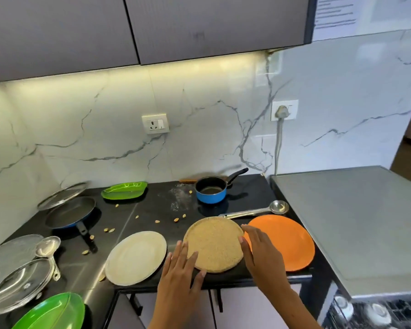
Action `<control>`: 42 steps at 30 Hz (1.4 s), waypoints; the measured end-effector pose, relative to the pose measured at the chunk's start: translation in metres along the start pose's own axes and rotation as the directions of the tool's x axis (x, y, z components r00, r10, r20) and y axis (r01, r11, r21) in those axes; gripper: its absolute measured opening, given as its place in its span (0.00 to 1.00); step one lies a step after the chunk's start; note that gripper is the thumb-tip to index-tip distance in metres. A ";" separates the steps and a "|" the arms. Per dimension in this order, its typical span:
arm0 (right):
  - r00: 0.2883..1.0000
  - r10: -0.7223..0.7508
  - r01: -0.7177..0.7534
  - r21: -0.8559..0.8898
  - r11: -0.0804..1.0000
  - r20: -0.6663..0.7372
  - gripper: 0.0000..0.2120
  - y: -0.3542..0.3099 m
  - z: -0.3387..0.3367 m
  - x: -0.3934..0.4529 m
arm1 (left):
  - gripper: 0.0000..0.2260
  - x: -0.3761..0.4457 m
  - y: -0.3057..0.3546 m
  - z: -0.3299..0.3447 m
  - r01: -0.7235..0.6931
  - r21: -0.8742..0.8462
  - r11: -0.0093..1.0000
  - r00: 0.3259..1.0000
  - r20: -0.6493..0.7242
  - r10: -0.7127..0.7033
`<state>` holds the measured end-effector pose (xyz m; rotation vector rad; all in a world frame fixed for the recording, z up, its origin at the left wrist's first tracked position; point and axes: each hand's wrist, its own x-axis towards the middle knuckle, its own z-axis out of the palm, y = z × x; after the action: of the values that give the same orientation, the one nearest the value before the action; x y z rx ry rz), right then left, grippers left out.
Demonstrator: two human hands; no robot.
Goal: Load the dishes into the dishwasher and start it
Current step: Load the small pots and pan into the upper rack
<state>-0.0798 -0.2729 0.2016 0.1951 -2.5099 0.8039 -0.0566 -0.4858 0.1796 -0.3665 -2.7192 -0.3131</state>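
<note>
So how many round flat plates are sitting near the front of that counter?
3. The white plate lies on the left, the tan plate in the middle between both hands, the orange plate on the right. More dishes may be hidden out of frame.

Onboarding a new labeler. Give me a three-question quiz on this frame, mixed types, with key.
1. True or false: both hands touch the tan plate.
2. Which plate lies right of the tan one? A) white B) orange C) green
3. Fill in: the ladle lies between the orange plate and the blue ____.

Key: 1 true: left hand and right hand rest at its edges. 2 B. 3 saucepan.
</note>
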 end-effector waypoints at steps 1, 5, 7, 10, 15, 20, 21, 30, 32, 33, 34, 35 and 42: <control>1.000 -0.005 0.005 -0.010 1.000 0.008 0.31 0.006 0.008 0.014 | 0.31 0.014 -0.008 0.007 0.011 0.011 1.000 1.000 -0.013 -0.011; 0.999 0.012 -0.010 -0.046 0.999 0.045 0.25 0.026 0.045 0.071 | 0.26 0.071 -0.037 0.035 0.025 0.035 0.999 0.998 -0.056 -0.023; 0.998 0.024 -0.020 -0.070 0.997 0.062 0.23 0.038 0.065 0.095 | 0.21 0.105 -0.046 0.048 0.030 0.044 0.999 0.999 -0.044 -0.028; 0.997 0.038 -0.032 -0.093 0.995 0.066 0.25 0.054 0.089 0.127 | 0.20 0.158 -0.052 0.068 0.023 0.013 1.000 0.998 0.061 -0.023; 0.995 0.102 -0.100 -0.131 0.986 0.007 0.30 0.075 0.098 0.165 | 0.20 0.253 -0.040 0.101 -0.103 -0.093 0.990 0.973 0.199 0.119; 0.989 0.144 -0.146 -0.191 0.971 -0.022 0.30 0.101 0.087 0.186 | 0.22 0.353 -0.016 0.144 -0.201 -0.079 0.976 0.929 0.300 0.215; 0.987 0.158 -0.160 -0.194 0.968 -0.029 0.32 0.109 0.085 0.190 | 0.23 0.370 -0.011 0.156 -0.201 -0.041 0.979 0.923 0.328 0.203; 0.975 0.219 -0.223 -0.209 0.952 -0.044 0.16 0.155 0.064 0.207 | 0.27 0.466 0.016 0.236 -0.193 0.136 0.972 0.878 0.465 0.109; 0.974 0.226 -0.227 -0.201 0.953 -0.026 0.15 0.161 0.062 0.208 | 0.23 0.476 0.017 0.245 -0.150 0.040 0.988 0.845 0.525 0.107; 0.971 0.238 -0.236 -0.188 0.953 -0.011 0.15 0.164 0.060 0.209 | 0.23 0.478 0.017 0.248 -0.138 -0.017 0.990 0.829 0.546 0.125; 0.967 0.253 -0.246 -0.171 0.954 0.017 0.16 0.166 0.060 0.208 | 0.23 0.479 0.018 0.248 -0.146 -0.060 0.987 0.815 0.559 0.154; 0.967 0.252 -0.243 -0.149 0.958 0.042 0.17 0.168 0.061 0.206 | 0.23 0.478 0.018 0.247 -0.165 -0.092 0.982 0.810 0.555 0.188; 0.967 0.250 -0.247 -0.057 0.967 0.051 0.15 0.164 0.062 0.201 | 0.15 0.440 -0.001 0.186 -0.320 -0.310 0.895 0.806 0.408 0.429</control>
<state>-0.3253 -0.1717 0.1744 -0.1186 -2.6400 0.8398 -0.5132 -0.3447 0.1846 -1.1752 -2.9762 -0.4735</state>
